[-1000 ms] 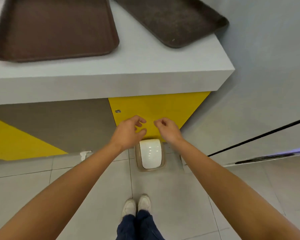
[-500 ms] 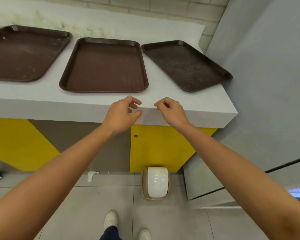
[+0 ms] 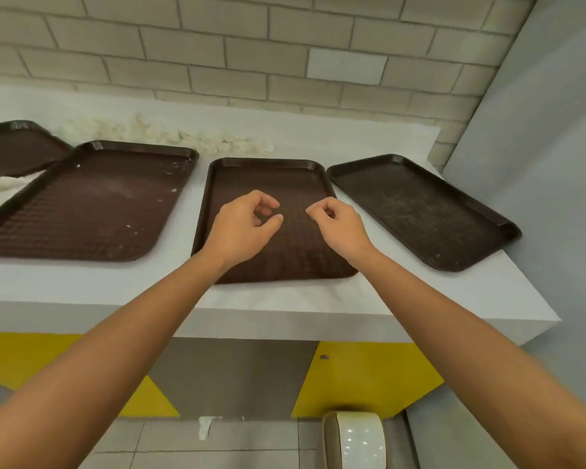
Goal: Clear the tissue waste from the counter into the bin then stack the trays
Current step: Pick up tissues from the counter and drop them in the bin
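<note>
Several dark brown trays lie flat on the white counter (image 3: 318,299): a far-left tray (image 3: 11,147), a large left tray (image 3: 92,204), a middle tray (image 3: 271,177) and a right tray (image 3: 420,208). Shredded white tissue waste (image 3: 170,133) is piled along the counter's back behind the left trays, and more tissue (image 3: 0,187) shows at the left edge. My left hand (image 3: 244,228) and my right hand (image 3: 339,225) hover over the middle tray, fingers loosely curled, holding nothing. The bin (image 3: 356,438) with a white lid stands on the floor below the counter's right end.
A brick wall backs the counter and a grey panel (image 3: 538,164) closes it off on the right. The counter front is yellow and grey. A scrap of tissue (image 3: 205,426) lies on the tiled floor by the counter base.
My view has lifted from the bin and floor up to the counter top. Both hands rose from just above the bin to over the middle tray, still holding nothing.
</note>
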`<state>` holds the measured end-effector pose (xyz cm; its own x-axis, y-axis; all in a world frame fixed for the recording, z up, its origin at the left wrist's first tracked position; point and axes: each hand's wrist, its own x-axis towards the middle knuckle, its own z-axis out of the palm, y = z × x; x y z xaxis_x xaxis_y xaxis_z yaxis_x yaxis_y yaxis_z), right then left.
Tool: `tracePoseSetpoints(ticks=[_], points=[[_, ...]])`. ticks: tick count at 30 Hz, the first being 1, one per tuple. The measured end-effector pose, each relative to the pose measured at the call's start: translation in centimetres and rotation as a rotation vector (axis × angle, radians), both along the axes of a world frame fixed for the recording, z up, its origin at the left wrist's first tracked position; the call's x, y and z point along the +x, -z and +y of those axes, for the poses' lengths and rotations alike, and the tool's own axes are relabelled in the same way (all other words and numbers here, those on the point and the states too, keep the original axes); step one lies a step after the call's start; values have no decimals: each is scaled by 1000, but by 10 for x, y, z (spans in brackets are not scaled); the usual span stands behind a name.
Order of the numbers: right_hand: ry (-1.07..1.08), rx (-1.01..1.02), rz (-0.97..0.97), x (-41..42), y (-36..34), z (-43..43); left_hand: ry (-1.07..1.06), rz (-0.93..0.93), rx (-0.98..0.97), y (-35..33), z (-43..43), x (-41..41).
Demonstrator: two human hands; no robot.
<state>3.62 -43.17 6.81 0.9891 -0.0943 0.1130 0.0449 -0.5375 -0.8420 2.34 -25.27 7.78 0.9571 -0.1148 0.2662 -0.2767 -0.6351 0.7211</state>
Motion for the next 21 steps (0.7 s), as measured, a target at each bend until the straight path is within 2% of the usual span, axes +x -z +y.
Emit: tracePoseSetpoints(ticks=[10,17,21], points=[[21,-7,40,96,5,40,-29,38,13,11,41,101],[2,51,50,189,10,53,-40,55,15,16,51,189],[-18,2,73,246,10,62,-63,54,31,15,59,235]])
